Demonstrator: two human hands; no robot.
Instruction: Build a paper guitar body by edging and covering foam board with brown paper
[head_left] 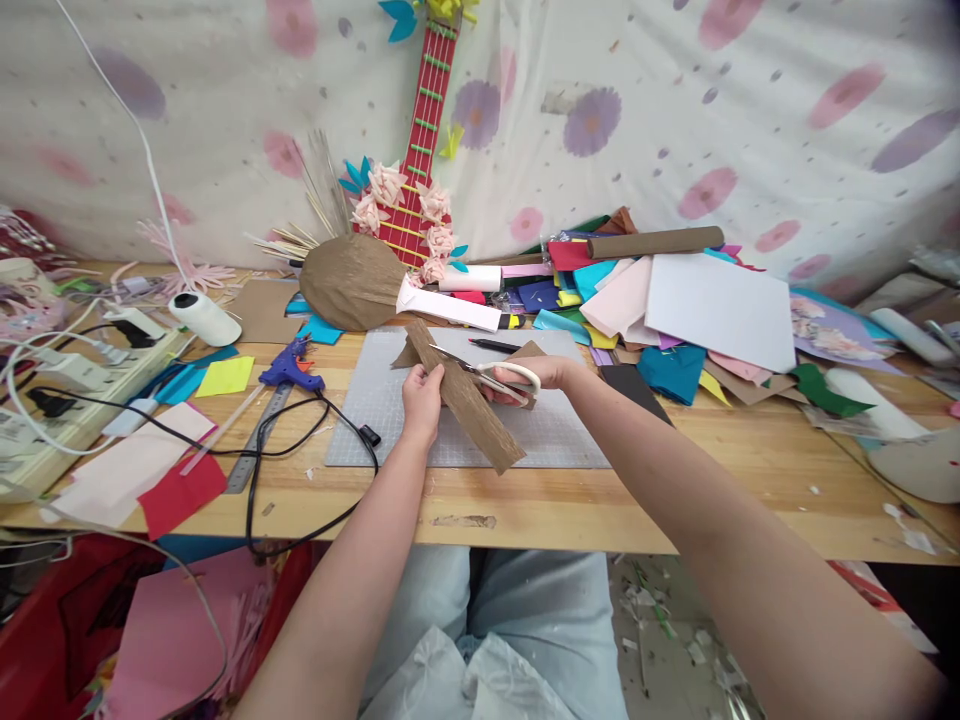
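Observation:
My left hand pinches a long strip of brown crepe paper that slants over the grey cutting mat. In my right hand is a pair of white-handled scissors, fingers in the loops. The scissor blades point left and lie against the strip near my left thumb; whether they are cutting into it I cannot tell. More brown paper pieces lie behind the strip and under my right hand. A black pen rests on the mat just beyond the scissors.
A blue glue gun with a black cable lies left, near a power strip. Behind the mat stand a brown paper-covered oval and a red paper guitar with pink flowers. Coloured paper sheets pile up at the right.

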